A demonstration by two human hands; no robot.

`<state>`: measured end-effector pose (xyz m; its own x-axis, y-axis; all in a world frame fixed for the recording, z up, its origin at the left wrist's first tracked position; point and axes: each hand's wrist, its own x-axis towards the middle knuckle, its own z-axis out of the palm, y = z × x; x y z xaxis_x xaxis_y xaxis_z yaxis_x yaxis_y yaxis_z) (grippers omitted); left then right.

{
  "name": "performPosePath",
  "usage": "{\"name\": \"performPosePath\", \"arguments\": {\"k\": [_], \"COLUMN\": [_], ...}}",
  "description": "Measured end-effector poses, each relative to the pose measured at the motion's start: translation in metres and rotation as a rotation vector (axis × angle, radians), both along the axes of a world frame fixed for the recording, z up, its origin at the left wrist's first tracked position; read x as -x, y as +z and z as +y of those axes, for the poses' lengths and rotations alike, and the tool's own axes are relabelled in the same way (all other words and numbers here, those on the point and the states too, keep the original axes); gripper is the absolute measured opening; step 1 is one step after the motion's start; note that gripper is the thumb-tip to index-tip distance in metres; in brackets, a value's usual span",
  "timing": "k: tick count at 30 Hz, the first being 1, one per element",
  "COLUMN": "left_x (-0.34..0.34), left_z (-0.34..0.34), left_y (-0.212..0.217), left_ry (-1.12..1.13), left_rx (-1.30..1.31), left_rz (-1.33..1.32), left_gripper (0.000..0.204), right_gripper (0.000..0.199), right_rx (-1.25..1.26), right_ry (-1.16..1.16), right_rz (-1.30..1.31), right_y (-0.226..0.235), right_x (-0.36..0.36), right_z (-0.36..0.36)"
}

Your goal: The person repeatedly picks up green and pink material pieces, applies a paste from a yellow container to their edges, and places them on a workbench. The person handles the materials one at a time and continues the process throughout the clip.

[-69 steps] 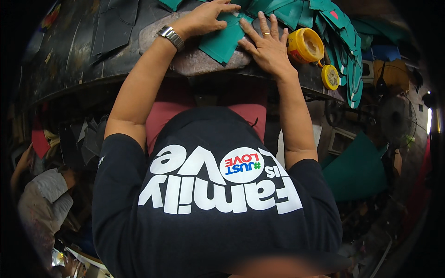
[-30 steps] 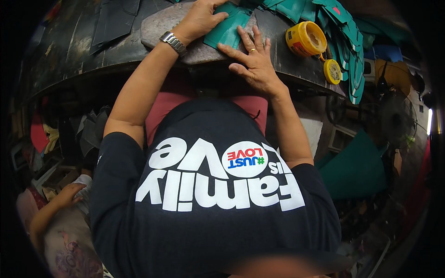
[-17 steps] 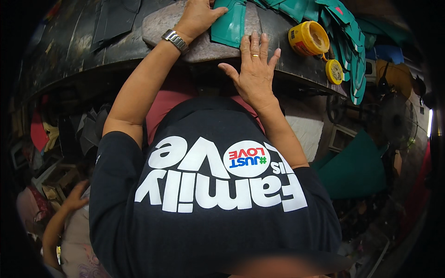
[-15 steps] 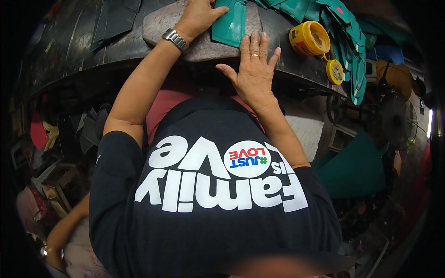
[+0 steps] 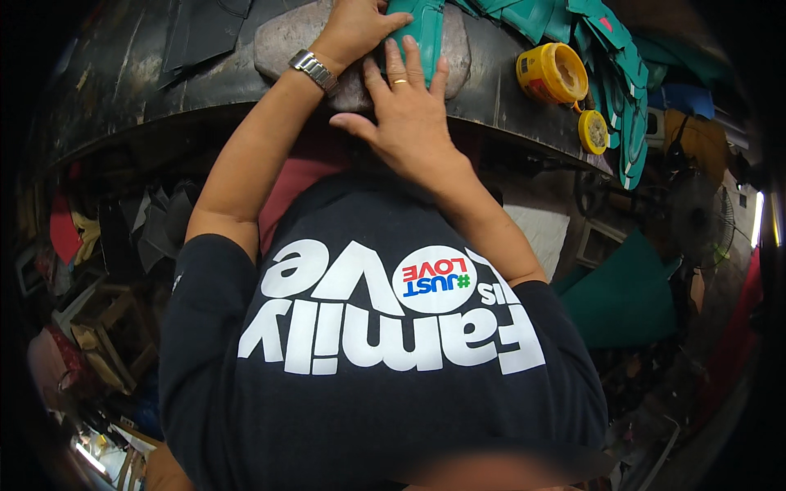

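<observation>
A glossy green leather-like piece [image 5: 426, 37] lies on a flat stone slab [image 5: 286, 45] at the top of the view. My left hand [image 5: 356, 29] is at its left edge, thumb over the piece, holding it; the other fingers are mostly cut off by the upper edge of the picture. Below it, my right hand [image 5: 411, 110] is open, its spread fingertips resting on the near part of the piece, thumb stretched out to the left over the slab's edge.
The slab rests on a dark worn worktable [image 5: 123, 90]. Black sheets [image 5: 205, 37] lie at the left. To the right stand a yellow tub [image 5: 547, 75] and a smaller yellow lid-like container [image 5: 593, 132]. Green pieces [image 5: 629, 123] hang over the table's right edge. A fan [image 5: 712, 221] stands farther right.
My right hand has moved left, from the piece's lower right corner onto its near part. The piece's near end looks narrower and folded inward. My left hand stays almost in place.
</observation>
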<state>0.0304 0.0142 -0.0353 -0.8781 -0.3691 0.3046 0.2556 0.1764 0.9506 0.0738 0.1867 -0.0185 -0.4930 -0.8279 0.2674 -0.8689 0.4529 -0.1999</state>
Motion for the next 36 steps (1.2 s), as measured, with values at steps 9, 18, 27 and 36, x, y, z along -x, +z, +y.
{"name": "performPosePath", "arguments": {"k": [9,18,27,36], "left_x": [-0.003,-0.001,-0.001,-0.003], "left_z": [-0.003,-0.006,-0.005,-0.005], "left_y": [0.007,-0.001,0.002,0.042], "left_ry": [0.005,0.039,0.056,-0.065], "left_rx": [0.269,0.424,0.457,-0.156], "left_rz": [-0.066,-0.04,-0.037,0.021], "left_gripper": [0.044,0.053,0.05,0.047], "right_gripper": [0.055,0.068,0.059,0.039], "right_rx": [0.128,0.055,0.102,0.885], "right_ry": [-0.165,-0.285,-0.267,-0.213], "right_rz": [-0.127,-0.052,-0.007,-0.273], "right_y": [0.004,-0.016,-0.013,-0.022], "right_x": [0.077,0.105,0.118,0.094], "right_z": [0.05,0.014,0.025,0.053]}}
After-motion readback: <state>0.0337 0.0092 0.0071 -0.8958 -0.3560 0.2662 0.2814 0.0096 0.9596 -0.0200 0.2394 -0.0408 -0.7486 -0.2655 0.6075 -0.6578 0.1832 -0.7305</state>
